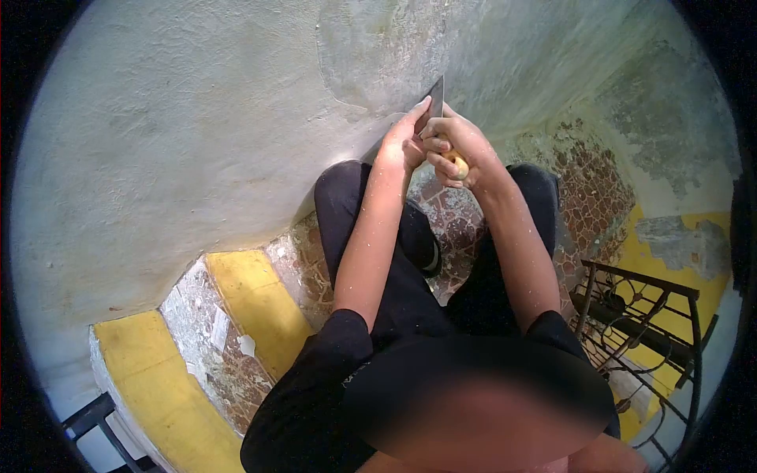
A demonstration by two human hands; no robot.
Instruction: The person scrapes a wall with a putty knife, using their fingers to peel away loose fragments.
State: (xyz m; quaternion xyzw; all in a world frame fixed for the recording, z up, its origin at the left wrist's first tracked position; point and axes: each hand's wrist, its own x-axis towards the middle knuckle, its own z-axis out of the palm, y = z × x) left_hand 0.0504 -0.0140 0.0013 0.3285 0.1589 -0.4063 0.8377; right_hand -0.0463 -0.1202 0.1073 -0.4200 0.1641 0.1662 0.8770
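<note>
Head view: scraper (438, 96) held against the wall (197, 118).
Right hand (455, 151): fingers curled round the yellowish handle (458, 165). Left hand (407, 135): one digit extended along the blade, other fingers largely hidden, their grip indeterminable.

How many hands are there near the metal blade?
2: the right hand grips the yellowish handle; the left hand is beside the blade, its fingers partly hidden.
</note>
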